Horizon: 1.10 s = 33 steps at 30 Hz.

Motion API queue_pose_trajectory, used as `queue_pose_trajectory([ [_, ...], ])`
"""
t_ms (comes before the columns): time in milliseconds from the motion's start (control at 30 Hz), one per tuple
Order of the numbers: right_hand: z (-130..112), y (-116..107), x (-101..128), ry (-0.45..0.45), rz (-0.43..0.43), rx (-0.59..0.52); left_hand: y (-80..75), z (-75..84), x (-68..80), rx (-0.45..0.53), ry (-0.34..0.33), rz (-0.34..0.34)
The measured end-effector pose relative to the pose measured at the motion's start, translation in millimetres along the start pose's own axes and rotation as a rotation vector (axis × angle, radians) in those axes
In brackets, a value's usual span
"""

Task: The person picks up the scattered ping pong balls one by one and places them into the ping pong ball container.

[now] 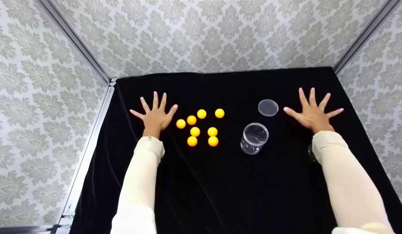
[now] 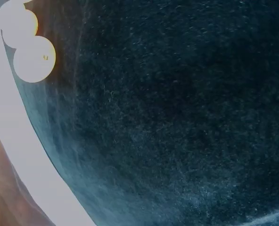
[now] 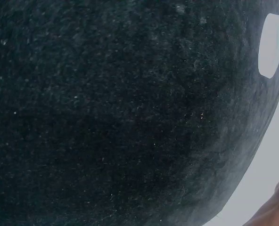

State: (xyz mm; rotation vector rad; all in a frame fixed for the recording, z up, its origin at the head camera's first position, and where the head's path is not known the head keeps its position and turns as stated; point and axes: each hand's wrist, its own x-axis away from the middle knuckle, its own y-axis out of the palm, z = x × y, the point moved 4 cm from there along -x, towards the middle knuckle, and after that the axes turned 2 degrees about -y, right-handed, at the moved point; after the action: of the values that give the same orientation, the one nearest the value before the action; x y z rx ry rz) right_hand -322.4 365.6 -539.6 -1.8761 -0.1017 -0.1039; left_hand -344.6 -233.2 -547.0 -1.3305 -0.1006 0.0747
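The left hand (image 1: 155, 117) and right hand (image 1: 312, 115) are spreading their fingers wide, holding nothing, probably best doing so clear of the eight orange table-tennis balls (image 1: 195, 131) and open plastic jar (image 1: 253, 145) with its lid (image 1: 268, 108) lying between them, while wrist views are cropping both hands and washing out the balls.

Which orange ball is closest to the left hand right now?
The leftmost ball of the eight: it lies just off the thumb side of the left hand, while all the others sit farther right.
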Motion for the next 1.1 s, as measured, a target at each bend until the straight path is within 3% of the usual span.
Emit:
queue_pose_trajectory([
  [167, -0.2, 4.5, 3.3, -0.052, 0.03, -0.016, 1.8, 13.1, 4.2, -0.028, 0.093, 0.06],
  [300, -4.7, 8.7, 10.0, -0.139, 0.074, -0.046, 4.9, 35.5, 12.6, -0.023, 0.193, 0.129],
  [433, -15.1, 13.3, 22.1, -0.268, 0.145, -0.07, 14.2, 68.9, 28.6, -0.043, 0.329, 0.2],
  [633, -41.1, 22.2, 47.9, -0.547, 0.259, -0.1, 32.0, 133.9, 70.3, -0.068, 0.624, 0.281],
  [733, -56.5, 30.9, 58.8, -0.631, 0.248, -0.082, 40.0, 168.8, 91.8, -0.047, 0.748, 0.251],
  [833, -71.6, 41.6, 65.8, -0.667, 0.231, -0.085, 48.8, 200.3, 106.5, 0.002, 0.814, 0.193],
  [967, -88.9, 54.7, 68.7, -0.704, 0.239, -0.119, 59.0, 229.5, 114.0, 0.08, 0.83, 0.121],
  [1100, -99.5, 61.9, 69.3, -0.736, 0.252, -0.163, 63.4, 239.7, 112.6, 0.132, 0.808, 0.072],
])
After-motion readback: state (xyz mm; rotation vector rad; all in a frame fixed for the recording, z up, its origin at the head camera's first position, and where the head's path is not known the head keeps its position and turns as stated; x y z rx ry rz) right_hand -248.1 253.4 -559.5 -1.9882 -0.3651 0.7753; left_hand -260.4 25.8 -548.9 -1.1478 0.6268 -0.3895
